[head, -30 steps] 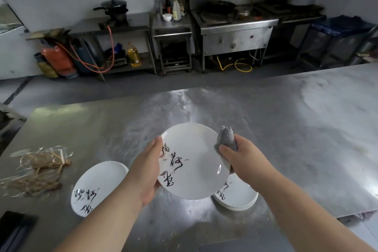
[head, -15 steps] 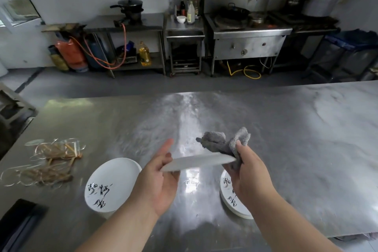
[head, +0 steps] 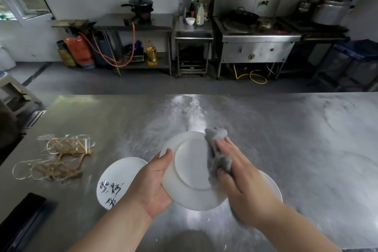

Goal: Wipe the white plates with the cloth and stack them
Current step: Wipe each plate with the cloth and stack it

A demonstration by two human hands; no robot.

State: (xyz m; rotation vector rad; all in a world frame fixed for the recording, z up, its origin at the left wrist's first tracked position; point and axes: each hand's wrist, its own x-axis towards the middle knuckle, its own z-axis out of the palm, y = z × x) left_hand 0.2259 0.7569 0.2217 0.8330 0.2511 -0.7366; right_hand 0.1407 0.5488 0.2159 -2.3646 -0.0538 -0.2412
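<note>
Steel table (head: 286,129), oil bottle (head: 151,55) (yellow), wok (head: 243,17)

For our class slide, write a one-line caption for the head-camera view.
The left hand holds an upturned white plate while the right hand presses a grey cloth to its underside.

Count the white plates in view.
3: the held plate in the left hand, a lettered plate left of it, a plate rim behind the right hand; more may hide there.

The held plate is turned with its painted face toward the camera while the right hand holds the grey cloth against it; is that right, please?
Not quite: the head view shows the held plate with its plain underside and foot ring toward the camera, not its painted face. The right hand does hold the grey cloth against it.
</note>
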